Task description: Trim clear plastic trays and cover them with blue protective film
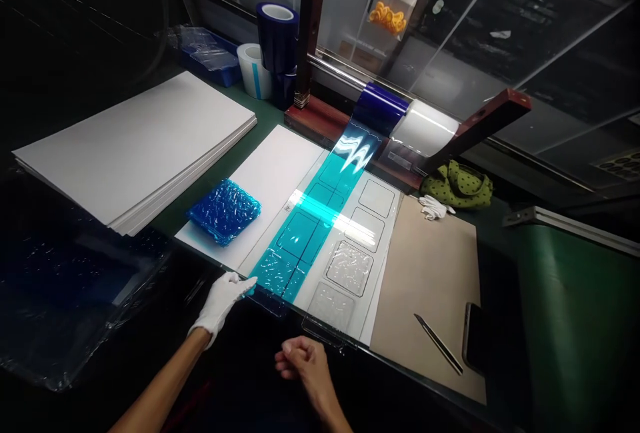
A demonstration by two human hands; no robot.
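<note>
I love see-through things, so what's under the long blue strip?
Under the blue strip, a pale sheet with dark, rounded-square outlines shows through. Bright glare covers part, so I can't see everything there.

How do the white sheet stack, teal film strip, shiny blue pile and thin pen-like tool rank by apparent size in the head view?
Largest to smallest:
1. White sheet stack
2. Teal film strip
3. Shiny blue pile
4. Thin pen-like tool
</note>
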